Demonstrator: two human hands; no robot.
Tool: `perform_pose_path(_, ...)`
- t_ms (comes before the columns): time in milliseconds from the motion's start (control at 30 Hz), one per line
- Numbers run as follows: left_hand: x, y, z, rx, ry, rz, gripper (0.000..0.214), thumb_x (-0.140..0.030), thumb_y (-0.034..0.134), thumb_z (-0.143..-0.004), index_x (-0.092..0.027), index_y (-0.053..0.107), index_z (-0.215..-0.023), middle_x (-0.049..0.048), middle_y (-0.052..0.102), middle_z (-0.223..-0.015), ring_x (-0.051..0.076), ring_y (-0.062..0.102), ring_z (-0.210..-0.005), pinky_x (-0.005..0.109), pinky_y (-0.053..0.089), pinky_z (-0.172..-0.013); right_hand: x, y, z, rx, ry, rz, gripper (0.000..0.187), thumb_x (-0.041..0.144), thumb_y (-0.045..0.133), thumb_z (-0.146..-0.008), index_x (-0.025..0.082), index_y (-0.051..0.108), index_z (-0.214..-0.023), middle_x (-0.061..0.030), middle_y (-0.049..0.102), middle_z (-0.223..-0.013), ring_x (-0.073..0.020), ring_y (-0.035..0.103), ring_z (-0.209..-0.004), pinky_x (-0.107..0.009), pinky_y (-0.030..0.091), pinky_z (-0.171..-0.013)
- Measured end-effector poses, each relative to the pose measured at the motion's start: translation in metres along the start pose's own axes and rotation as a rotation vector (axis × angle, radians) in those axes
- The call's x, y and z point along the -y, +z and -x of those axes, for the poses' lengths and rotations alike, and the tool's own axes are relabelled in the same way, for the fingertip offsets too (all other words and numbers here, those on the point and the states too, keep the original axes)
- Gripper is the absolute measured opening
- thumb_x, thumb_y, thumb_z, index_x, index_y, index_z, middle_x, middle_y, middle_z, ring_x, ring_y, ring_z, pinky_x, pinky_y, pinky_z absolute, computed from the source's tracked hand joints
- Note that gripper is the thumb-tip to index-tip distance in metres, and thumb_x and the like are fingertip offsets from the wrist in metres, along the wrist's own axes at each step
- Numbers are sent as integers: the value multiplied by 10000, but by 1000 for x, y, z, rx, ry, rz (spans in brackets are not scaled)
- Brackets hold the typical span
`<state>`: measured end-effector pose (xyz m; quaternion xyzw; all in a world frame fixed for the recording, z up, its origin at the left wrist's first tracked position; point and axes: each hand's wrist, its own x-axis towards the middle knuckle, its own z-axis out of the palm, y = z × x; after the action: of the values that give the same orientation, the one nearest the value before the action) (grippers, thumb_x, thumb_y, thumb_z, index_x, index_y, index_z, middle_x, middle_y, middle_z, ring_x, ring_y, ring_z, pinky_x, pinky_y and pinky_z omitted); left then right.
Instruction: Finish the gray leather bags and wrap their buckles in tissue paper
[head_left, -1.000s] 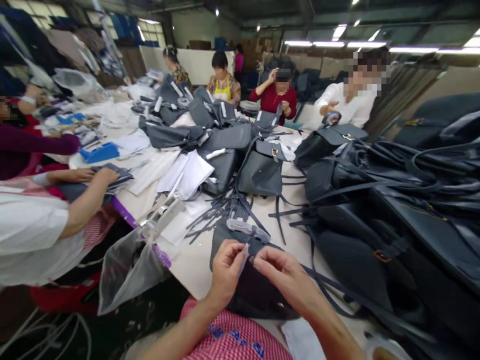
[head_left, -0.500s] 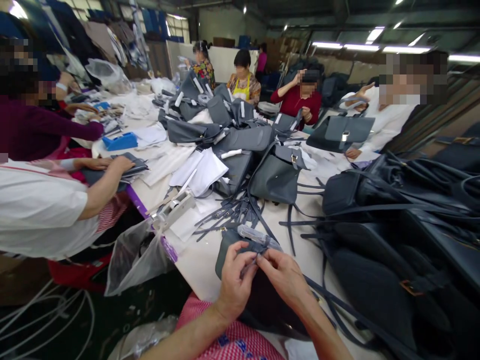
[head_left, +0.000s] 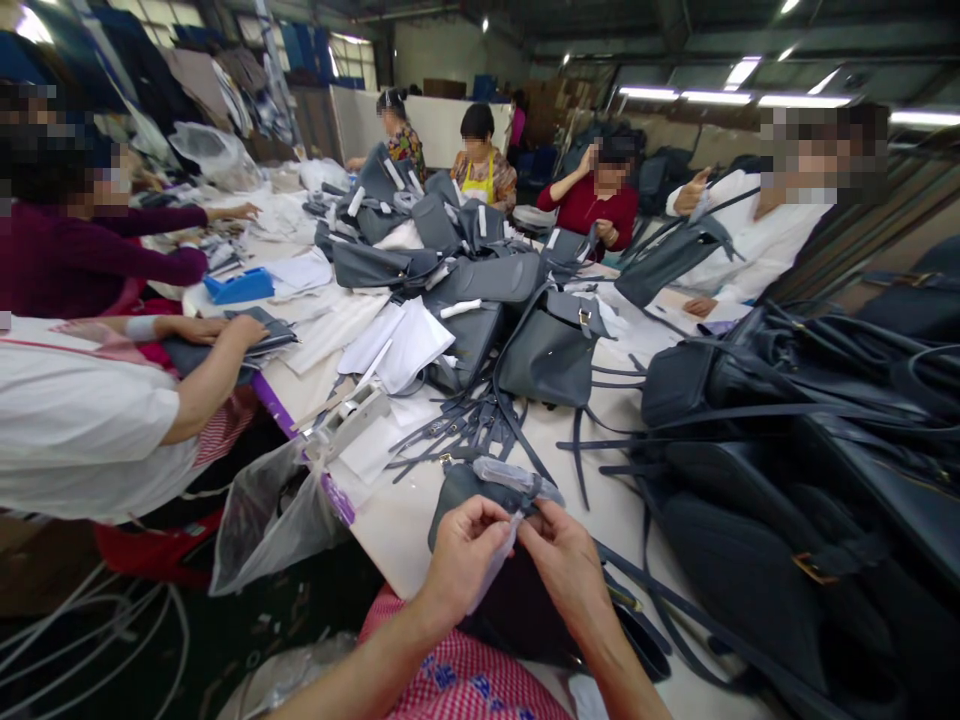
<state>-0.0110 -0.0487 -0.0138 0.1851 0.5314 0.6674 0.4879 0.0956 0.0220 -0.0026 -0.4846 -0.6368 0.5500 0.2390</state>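
A dark grey leather bag (head_left: 452, 492) lies in front of me at the table edge, partly over my lap. Clear plastic wrap (head_left: 504, 470) covers its top handle. My left hand (head_left: 463, 555) is closed, pinching a loose strip of plastic wrap (head_left: 493, 577) that hangs down beside its fingers. Close beside it, my right hand (head_left: 564, 560) is also closed, its fingertips pinching the wrap where it meets the handle. The exact grip of the right fingertips is partly hidden.
Several loose straps (head_left: 480, 425) lie beyond the bag, near a tape dispenser (head_left: 352, 425). More bags (head_left: 551, 345) are heaped mid-table, with a large dark pile (head_left: 750, 540) at right. Co-workers stand around; one person's hands (head_left: 225, 330) rest on dark pieces at left.
My hands have moved slightly lower, and a longer strip of plastic now shows below the left fingers. The co-worker at right has tilted a bag; another at left has stretched out an arm.
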Motion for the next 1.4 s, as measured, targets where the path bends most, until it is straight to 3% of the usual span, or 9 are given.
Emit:
perform_pose_path(200, 10, -1, -4, -87, 21, 63, 357, -259, 789, -592, -200, 446, -673, -73, 525, -551, 84, 515, -521, 194, 414, -528, 10, 5, 7, 137, 152, -421, 254, 309, 702, -658, 181, 680, -877, 35, 585, -624, -52, 256, -421, -208, 154, -402)
perform_pose_path(333, 5, -7, -2, -11, -59, 187, 377, -265, 801, -592, -196, 448, -703, -35, 628, -680, 96, 571, -595, 219, 464, -606, 12, 1, 7, 290, 233, -669, 390, 168, 692, -619, 192, 669, -1008, -31, 698, -870, -7, 195, -396, -196, 112, -400)
perform_pose_path(500, -3, -15, -4, 128, -241, 330, 390, -233, 828, -548, -170, 484, -721, -33, 632, -650, 88, 594, -537, 208, 452, -584, 9, -3, 4, 432, 287, -874, 354, 190, 675, -632, 225, 692, -985, -75, 695, -1104, 4, 190, -395, -190, 171, -394)
perform_pose_path(600, -1, -16, -5, 97, -263, 334, 394, -243, 826, -539, -173, 480, -713, -52, 591, -574, 104, 608, -521, 200, 429, -553, 8, -2, 8, 328, 276, -808, 320, 259, 711, -671, 214, 696, -988, -86, 679, -1147, -9, 293, -426, -192, 234, -401)
perform_pose_path(767, 5, -11, -3, -34, -118, 216, 333, -236, 779, -574, -180, 475, -696, -65, 561, -568, 101, 590, -536, 190, 390, -535, 6, 4, 19, 51, 217, -563, 511, 448, 803, -650, 168, 648, -1050, -7, 674, -719, -9, 293, -378, -162, 161, -356)
perform_pose_path(867, 6, -10, -1, -63, -54, 177, 305, -189, 767, -580, -175, 479, -677, -78, 525, -564, 68, 518, -532, 180, 382, -552, 7, 8, 19, 72, 226, -583, 613, 431, 865, -565, 177, 615, -1062, 4, 683, -744, 13, 288, -363, -144, 152, -356)
perform_pose_path(1033, 4, -12, 2, 39, -133, 244, 290, -227, 752, -605, -181, 492, -724, -39, 606, -670, 107, 588, -587, 214, 415, -590, 10, 9, 12, 192, 275, -727, 492, 379, 844, -616, 153, 654, -1010, -63, 725, -868, 30, 283, -366, -140, 179, -357)
perform_pose_path(1267, 10, -17, 5, 34, -83, 137, 99, -166, 645, -641, -149, 595, -724, 15, 665, -691, 122, 602, -642, 229, 439, -655, 9, 12, 9, 73, 260, -668, 497, 402, 876, -560, 146, 691, -943, -65, 737, -852, 43, 297, -335, -122, 164, -330)
perform_pose_path(1400, 12, -16, 3, 33, -116, 255, 153, -245, 661, -680, -171, 548, -753, -6, 646, -657, 134, 612, -602, 238, 452, -605, 10, 12, 9, 66, 271, -671, 510, 401, 882, -547, 149, 698, -950, -69, 745, -842, 43, 316, -325, -114, 176, -323)
